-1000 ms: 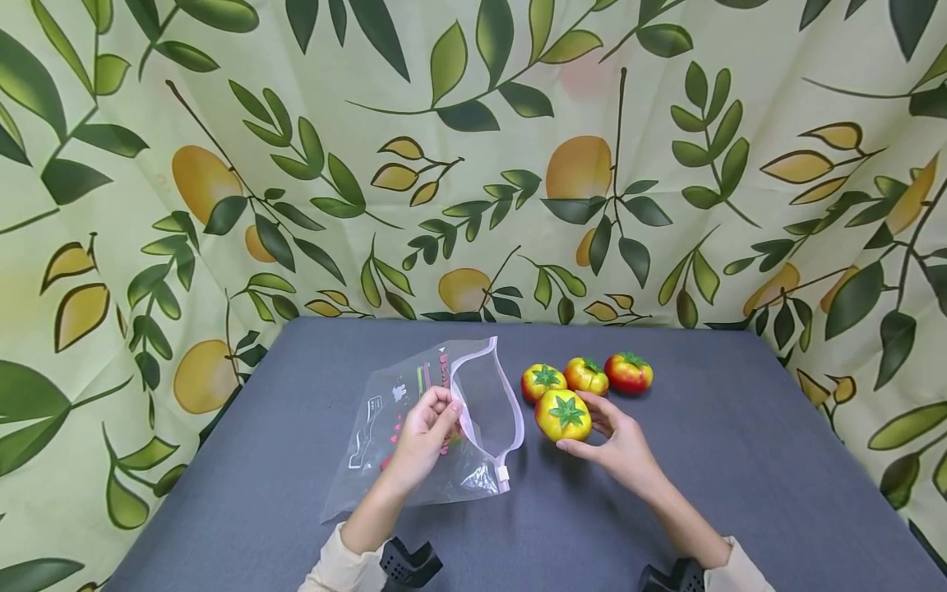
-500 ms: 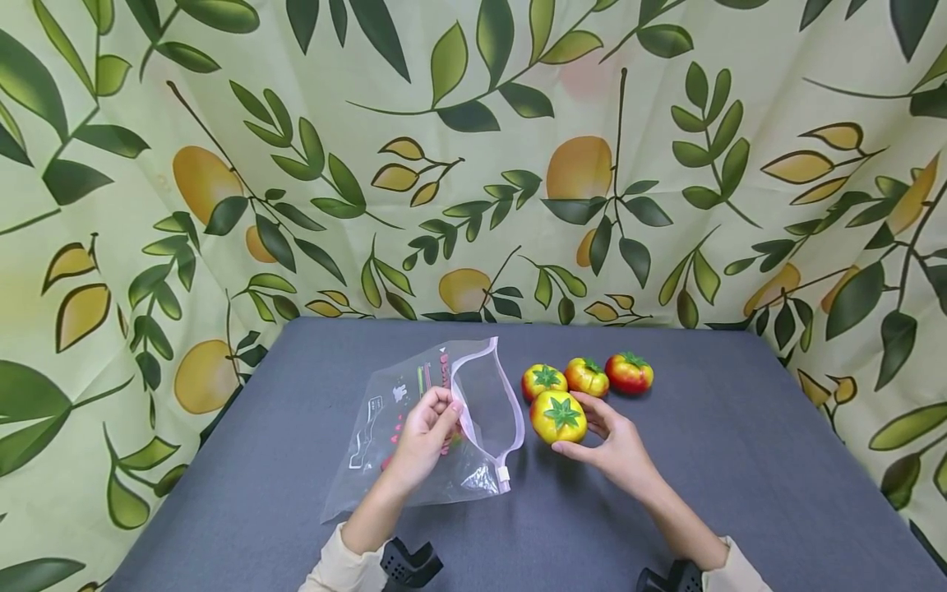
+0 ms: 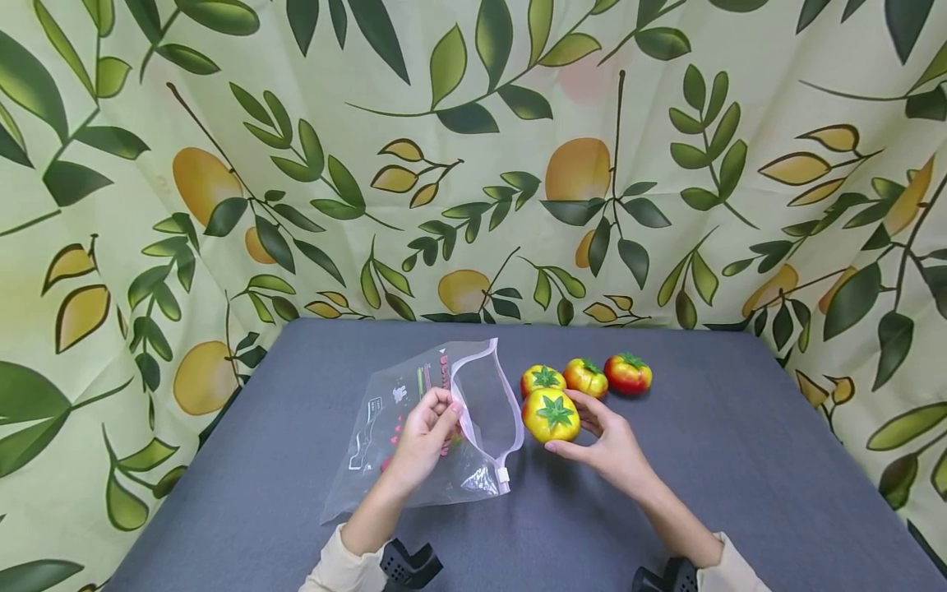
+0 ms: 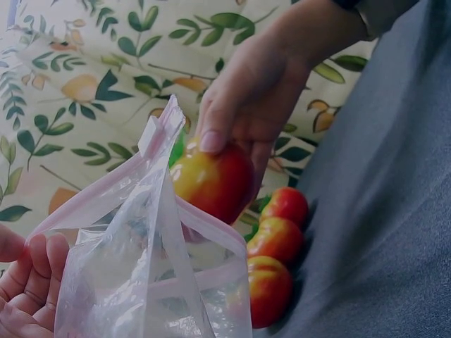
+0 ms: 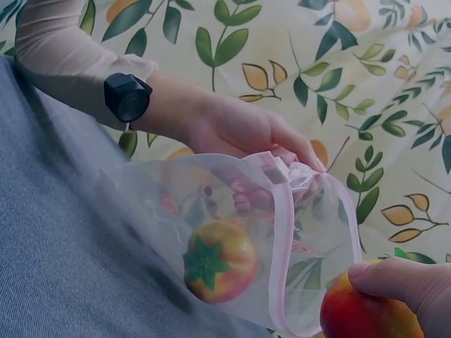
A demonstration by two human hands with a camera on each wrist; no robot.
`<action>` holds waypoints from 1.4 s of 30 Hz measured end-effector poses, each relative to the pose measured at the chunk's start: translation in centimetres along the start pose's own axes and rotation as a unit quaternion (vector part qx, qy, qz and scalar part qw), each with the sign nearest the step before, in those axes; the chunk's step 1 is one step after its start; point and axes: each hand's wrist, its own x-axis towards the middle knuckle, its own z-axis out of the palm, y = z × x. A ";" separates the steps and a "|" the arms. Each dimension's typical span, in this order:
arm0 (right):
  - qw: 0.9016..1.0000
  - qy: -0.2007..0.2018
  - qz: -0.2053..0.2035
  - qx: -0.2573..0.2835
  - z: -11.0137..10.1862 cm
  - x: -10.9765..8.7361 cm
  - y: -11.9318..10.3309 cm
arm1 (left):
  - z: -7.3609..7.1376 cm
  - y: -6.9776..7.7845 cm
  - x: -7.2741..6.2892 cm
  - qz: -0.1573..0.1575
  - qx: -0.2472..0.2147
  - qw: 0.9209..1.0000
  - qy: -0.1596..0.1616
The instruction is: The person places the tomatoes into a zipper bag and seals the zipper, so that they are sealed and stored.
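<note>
A clear slider zip bag point(image 3: 399, 419) with a pink-edged mouth leans open to the right. My left hand point(image 3: 423, 436) pinches its near rim between thumb and fingers. Just right of the mouth, my right hand point(image 3: 617, 448) grips a yellow-and-red tomato point(image 3: 552, 415) with a green star-shaped top, thumb on the near side. In the right wrist view another tomato point(image 5: 222, 260) shows through the bag's film. The held tomato point(image 4: 215, 179) overlaps the bag's opening in the left wrist view.
Behind the held one, three more tomatoes sit in a row on the dark grey table: a left one point(image 3: 542, 378), a middle one point(image 3: 586, 378) and a redder right one point(image 3: 628, 375). A leaf-patterned curtain point(image 3: 473, 222) hangs at the table's back edge.
My right hand has moved slightly left with the tomato, bringing it nearer the bag's mouth. The left hand and the bag have stayed in place.
</note>
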 end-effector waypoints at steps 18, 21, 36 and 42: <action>0.999 -0.020 -0.005 0.024 1.0 0.2 -0.7 | -0.1 -0.1 0.1 0.019 0.001 1.000 -0.004; 0.999 -0.023 -0.010 0.024 1.2 0.2 -0.8 | -0.2 0.0 0.0 0.018 0.001 1.000 -0.002; 0.998 -0.045 -0.040 0.033 2.9 0.4 -0.9 | -0.1 0.2 0.0 0.041 -0.004 0.999 0.034; 0.998 -0.049 -0.028 0.036 3.2 0.3 -1.0 | 0.0 0.4 -0.1 0.046 -0.012 0.997 0.062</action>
